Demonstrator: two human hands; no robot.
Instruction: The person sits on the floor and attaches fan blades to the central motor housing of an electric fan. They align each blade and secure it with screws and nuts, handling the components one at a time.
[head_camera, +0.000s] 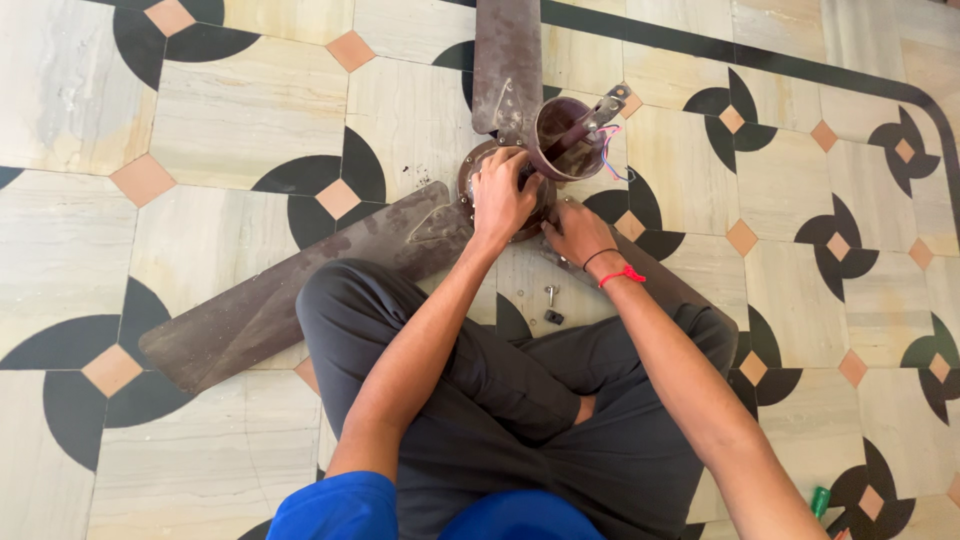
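While you sit cross-legged at the lower centre of the frame, the patterned tile floor (230, 130) fills the whole view, pale slabs with black curved motifs and small peach diamonds. On it lies a brown ceiling fan (500, 190), placed just above your knees at the upper centre. One long blade (270, 300) runs from the hub down toward the left of the frame; a second blade (507, 55) runs straight up and off the top edge. A third blade appears to pass under your right forearm, but most of it is hidden.

The motor housing (475, 180) sits at the hub. Directly to its right, the cup-shaped canopy (562, 140) lies tilted on the downrod (603, 108), with coloured wires (612, 150) trailing from its rim.

Your left hand (500, 195) rests on top of the motor housing, fingers curled over it in a grasp. Your right hand (577, 232) is pressed against the lower right edge of the housing; whether it is clenched on anything cannot be determined. A red thread and a black band (610, 265) circle that wrist.

Small loose hardware (552, 305) lies on the floor between your forearms. A green object (820, 500) shows at the lower right.
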